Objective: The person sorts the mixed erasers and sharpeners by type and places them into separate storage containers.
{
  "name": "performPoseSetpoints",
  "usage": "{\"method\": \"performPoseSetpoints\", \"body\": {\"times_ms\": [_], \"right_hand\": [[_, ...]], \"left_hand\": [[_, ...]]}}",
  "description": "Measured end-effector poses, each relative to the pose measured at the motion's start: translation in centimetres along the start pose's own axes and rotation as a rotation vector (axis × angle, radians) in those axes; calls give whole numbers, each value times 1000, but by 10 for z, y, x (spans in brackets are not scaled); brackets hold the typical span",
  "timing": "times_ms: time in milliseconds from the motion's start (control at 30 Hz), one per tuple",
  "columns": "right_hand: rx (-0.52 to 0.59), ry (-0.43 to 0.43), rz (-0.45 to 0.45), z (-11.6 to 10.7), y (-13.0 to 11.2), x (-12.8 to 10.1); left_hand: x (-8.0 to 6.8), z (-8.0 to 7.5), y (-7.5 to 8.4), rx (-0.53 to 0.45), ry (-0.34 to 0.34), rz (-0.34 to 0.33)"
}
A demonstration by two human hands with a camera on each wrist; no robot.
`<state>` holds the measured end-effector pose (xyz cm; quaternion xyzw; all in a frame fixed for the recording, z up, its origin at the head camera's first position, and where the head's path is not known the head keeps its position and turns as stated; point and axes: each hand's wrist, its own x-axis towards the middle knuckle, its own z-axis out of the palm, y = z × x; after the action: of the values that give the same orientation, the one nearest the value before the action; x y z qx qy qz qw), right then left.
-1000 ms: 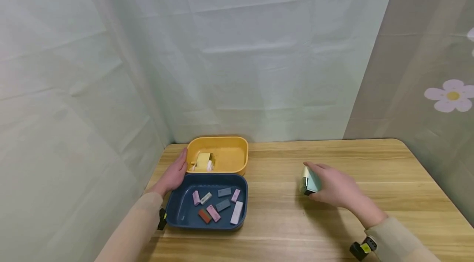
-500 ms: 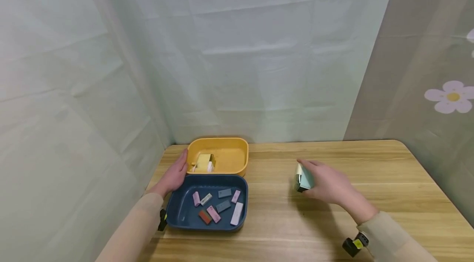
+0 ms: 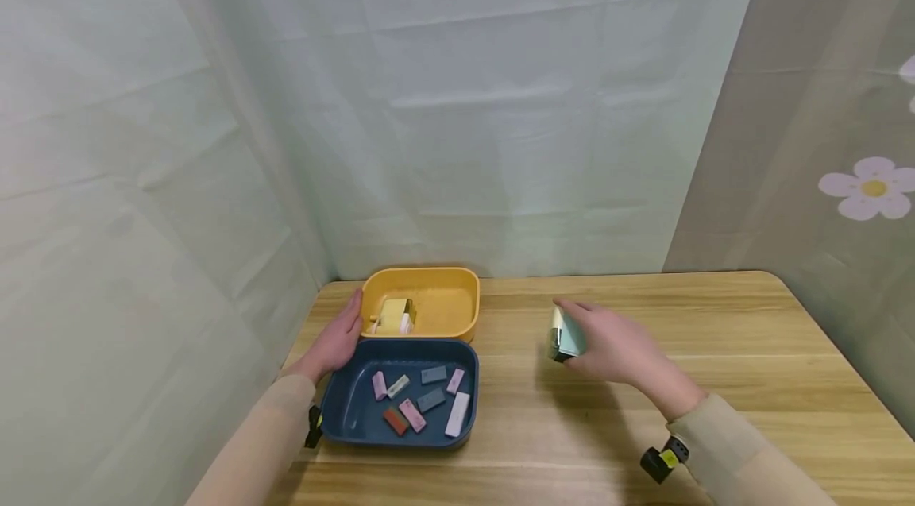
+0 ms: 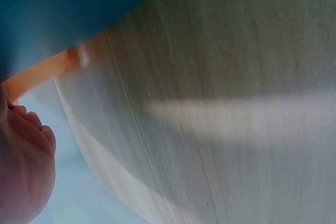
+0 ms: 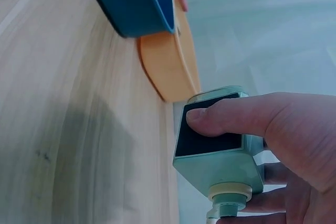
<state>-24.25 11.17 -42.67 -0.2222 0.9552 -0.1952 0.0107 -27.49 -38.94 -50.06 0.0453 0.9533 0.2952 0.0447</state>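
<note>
In the head view my right hand [image 3: 618, 343] grips a light green hand-crank pencil sharpener [image 3: 570, 335] above the table. The right wrist view shows my thumb on the dark panel of the sharpener [image 5: 207, 166], with fingers behind it and the round crank hub pointing down. My left hand [image 3: 337, 341] lies with extended fingers against the left side of the yellow bin [image 3: 457, 277], beside the corner of the blue bin [image 3: 343, 433]. A yellow pencil sharpener [image 3: 393, 315] sits in the yellow bin's left part. The blue bin holds several erasers, among them a pink one [image 3: 412, 415].
The blue bin stands directly in front of the yellow one at the left of the wooden table [image 3: 772, 379]. A pale cloth wall [image 3: 500, 133] rises behind the table's back edge, and another closes in on the left.
My right hand has moved left and slightly farther back, carrying the green pencil sharpener toward the bins. The left hand and both bins have stayed in place.
</note>
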Motion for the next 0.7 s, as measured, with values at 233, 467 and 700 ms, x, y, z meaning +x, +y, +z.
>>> {"method": "performPoseSetpoints", "body": {"times_ms": [233, 467, 700], "right_hand": [[2, -3, -27, 1, -11, 12], [1, -18, -22, 1, -27, 28], [-8, -6, -89, 7, -46, 46]], "left_hand": [[0, 0, -2, -3, 0, -7], [0, 1, -2, -2, -2, -7], [-4, 1, 3, -3, -10, -9]]}}
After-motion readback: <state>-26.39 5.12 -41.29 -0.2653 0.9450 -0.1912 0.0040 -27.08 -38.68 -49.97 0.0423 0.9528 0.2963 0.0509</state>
